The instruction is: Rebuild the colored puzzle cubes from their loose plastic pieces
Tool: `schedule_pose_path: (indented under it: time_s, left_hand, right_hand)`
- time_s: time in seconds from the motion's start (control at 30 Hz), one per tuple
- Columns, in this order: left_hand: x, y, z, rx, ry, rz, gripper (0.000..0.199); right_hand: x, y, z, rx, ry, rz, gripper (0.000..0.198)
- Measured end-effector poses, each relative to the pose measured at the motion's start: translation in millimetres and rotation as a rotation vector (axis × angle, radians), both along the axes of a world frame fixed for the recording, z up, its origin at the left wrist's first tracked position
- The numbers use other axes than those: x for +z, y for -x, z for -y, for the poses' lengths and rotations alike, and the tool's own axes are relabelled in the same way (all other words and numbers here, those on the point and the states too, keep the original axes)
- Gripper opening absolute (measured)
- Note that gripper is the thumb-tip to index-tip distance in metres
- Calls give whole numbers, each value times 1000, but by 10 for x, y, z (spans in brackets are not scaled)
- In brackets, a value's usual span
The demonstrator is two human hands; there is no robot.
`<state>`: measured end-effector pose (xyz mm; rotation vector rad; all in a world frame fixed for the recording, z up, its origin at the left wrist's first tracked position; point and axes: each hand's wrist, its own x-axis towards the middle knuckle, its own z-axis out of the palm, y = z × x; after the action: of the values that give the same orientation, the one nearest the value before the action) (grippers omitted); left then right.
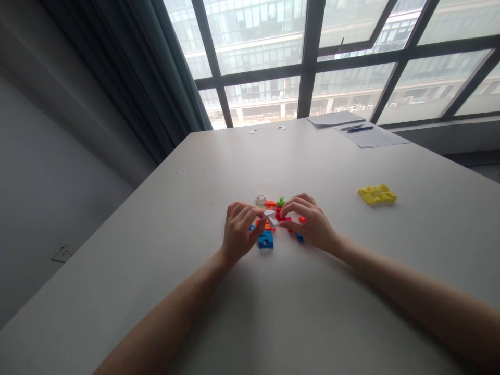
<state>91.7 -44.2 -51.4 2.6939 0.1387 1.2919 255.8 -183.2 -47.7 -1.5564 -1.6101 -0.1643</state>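
Over the middle of the table, my left hand [242,229] pinches a small white plastic block [270,217] between thumb and fingers. My right hand [310,221] is just right of that block, its fingers curved and thumb apart from them; whether a fingertip touches the block I cannot tell. Beneath and around both hands lie several loose coloured blocks. A blue block [266,241] is nearest to me, a red block [279,214] shows between the hands, and an orange block [270,204], a green block [280,201] and another white block [260,199] lie behind. My hands partly hide the group.
A cluster of yellow blocks [377,194] lies to the right on the white table [219,161]. Papers [371,136] with a dark pen [360,128] on them are at the far right edge. Behind stand a window and a dark curtain [148,67].
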Motion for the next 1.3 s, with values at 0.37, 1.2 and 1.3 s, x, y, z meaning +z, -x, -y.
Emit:
schedule_pose_path:
  time_s: [0.37, 1.2, 1.3]
  left_hand:
    - [0, 0, -5, -68, 11, -7, 7]
    - [-38, -37, -90, -19, 228, -69, 11]
    - [-34, -51, -105, 12, 281, -55, 12]
  right_hand:
    - [-1, 26, 1, 2, -18, 31, 17]
    - [246, -265, 77, -215, -84, -39, 5]
    - [362, -523, 199, -340, -112, -111, 10]
